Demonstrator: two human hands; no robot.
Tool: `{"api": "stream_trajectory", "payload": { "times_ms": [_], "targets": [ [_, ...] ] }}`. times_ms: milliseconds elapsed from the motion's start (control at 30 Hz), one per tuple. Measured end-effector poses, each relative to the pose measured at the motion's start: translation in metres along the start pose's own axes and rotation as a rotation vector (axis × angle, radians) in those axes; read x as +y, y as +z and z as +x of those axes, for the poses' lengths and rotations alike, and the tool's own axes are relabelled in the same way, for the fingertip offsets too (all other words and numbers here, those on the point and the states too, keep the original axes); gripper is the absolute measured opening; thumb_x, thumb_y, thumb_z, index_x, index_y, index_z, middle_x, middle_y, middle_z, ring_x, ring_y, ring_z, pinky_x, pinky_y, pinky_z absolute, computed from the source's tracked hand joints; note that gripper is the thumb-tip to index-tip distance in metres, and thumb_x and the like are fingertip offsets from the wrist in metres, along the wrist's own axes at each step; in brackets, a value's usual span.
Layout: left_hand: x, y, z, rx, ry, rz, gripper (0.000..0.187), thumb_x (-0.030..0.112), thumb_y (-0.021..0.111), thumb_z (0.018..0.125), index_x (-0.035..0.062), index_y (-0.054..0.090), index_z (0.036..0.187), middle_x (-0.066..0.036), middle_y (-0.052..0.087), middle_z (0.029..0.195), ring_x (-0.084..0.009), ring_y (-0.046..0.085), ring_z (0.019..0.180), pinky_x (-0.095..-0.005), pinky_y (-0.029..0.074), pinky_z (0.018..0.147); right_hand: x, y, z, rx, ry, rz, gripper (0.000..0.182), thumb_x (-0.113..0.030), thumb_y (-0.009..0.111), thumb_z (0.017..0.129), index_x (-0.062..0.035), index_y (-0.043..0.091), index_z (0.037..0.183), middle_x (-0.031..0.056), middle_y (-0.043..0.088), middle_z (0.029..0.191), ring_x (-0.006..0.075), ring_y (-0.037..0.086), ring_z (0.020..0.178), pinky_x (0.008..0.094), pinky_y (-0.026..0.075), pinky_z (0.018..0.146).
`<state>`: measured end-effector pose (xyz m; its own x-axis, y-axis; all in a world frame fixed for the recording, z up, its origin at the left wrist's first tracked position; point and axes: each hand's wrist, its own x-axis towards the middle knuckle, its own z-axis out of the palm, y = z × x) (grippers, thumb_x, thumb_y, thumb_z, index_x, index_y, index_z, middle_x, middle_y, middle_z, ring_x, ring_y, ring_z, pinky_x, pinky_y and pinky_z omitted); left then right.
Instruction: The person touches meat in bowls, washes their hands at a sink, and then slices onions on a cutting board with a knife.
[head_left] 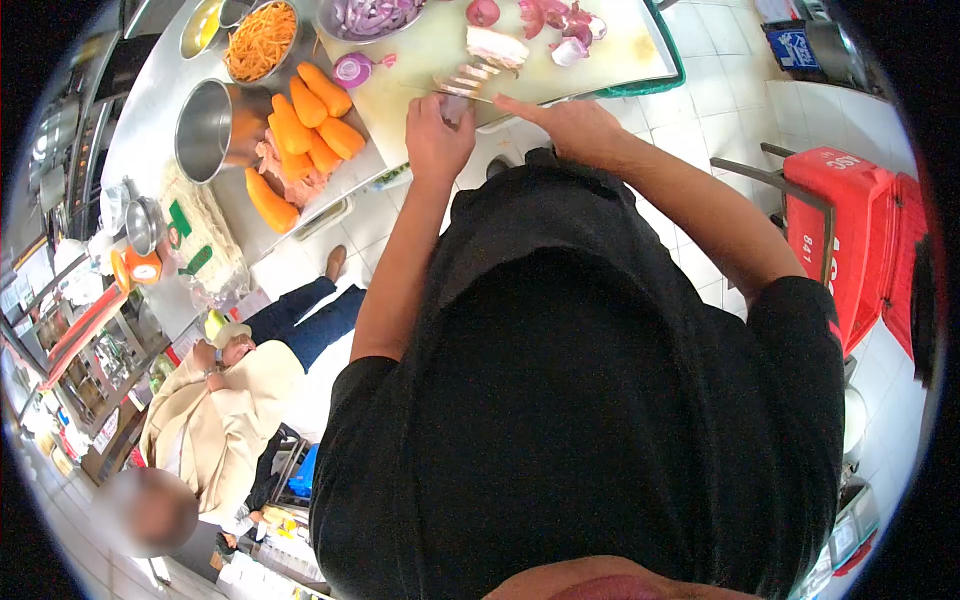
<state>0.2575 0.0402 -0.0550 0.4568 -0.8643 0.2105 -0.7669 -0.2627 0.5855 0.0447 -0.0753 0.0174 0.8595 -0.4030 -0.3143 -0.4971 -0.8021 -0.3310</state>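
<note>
On a pale cutting board (610, 75), a fatty slab of meat (497, 45) lies beside several cut slices (470, 76). My right hand (580, 128) is closed on a knife (482, 98), whose thin blade is seen nearly edge-on by the slices; its handle is hidden in my grip. My left hand (440, 135) is at the board's near edge with fingers bent around a pale pink piece of meat (456, 108), close to the blade. Nearby on the board are a halved red onion (353, 69) and onion skins (545, 14).
Peeled carrots (295, 125), a metal pot (205, 130), a bowl of shredded carrot (262, 40) and a bowl of sliced onion (372, 15) stand at left. A co-worker in a beige top (230, 415) stands further left. A red bin (840, 220) is at right.
</note>
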Motion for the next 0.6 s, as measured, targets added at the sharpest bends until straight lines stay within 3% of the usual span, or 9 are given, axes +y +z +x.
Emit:
{"api": "stream_trajectory", "payload": {
  "times_ms": [133,233,367,467,600],
  "targets": [
    [0.007,-0.005,-0.002,-0.046,-0.048,-0.033,0.042,0.023,0.082,0.078,0.0001,0.06,0.106,-0.02,0.06,0.1,-0.0405,0.061,0.095,-0.0491,0.051,0.083,-0.023,-0.035,-0.018,-0.109,0.03,0.034,0.094,0.003,0.058,0.087,-0.0411,0.02,0.162,0.0226,0.071,0.088,0.0387,0.072,0.078,0.0517,0.056,0.068],
    [0.0,-0.002,-0.008,-0.057,-0.044,-0.031,0.044,0.023,0.082,0.077,-0.0003,0.06,0.107,-0.02,0.06,0.1,-0.0407,0.061,0.096,-0.049,0.051,0.084,-0.007,0.01,-0.007,-0.024,0.013,0.075,0.096,0.003,0.06,0.086,-0.0393,0.02,0.162,0.0211,0.07,0.083,0.0381,0.071,0.075,0.0512,0.055,0.067],
    [-0.001,-0.005,-0.004,0.006,0.044,-0.022,0.045,0.024,0.083,0.077,-0.0004,0.06,0.107,-0.02,0.06,0.1,-0.0404,0.06,0.097,-0.0486,0.051,0.085,-0.009,0.002,0.0,-0.009,-0.025,0.051,0.097,0.001,0.062,0.084,-0.0385,0.02,0.162,0.0197,0.07,0.079,0.0376,0.071,0.073,0.0511,0.055,0.066],
    [0.008,-0.009,-0.009,0.0,-0.038,-0.057,0.044,0.024,0.083,0.077,-0.001,0.06,0.105,-0.02,0.06,0.101,-0.0402,0.06,0.098,-0.0482,0.051,0.086,-0.008,-0.012,-0.003,-0.013,-0.028,0.036,0.097,0.0,0.062,0.085,-0.0388,0.019,0.163,0.0195,0.07,0.079,0.0378,0.071,0.074,0.0513,0.055,0.066],
    [0.001,-0.009,-0.013,0.05,0.019,-0.073,0.039,0.023,0.082,0.078,-0.0012,0.062,0.102,-0.02,0.061,0.098,-0.0394,0.061,0.095,-0.0461,0.052,0.084,-0.028,-0.023,-0.02,-0.075,0.011,0.045,0.096,0.001,0.061,0.086,-0.0389,0.02,0.162,0.0211,0.07,0.081,0.0391,0.071,0.075,0.0516,0.055,0.067]
  ]
}}
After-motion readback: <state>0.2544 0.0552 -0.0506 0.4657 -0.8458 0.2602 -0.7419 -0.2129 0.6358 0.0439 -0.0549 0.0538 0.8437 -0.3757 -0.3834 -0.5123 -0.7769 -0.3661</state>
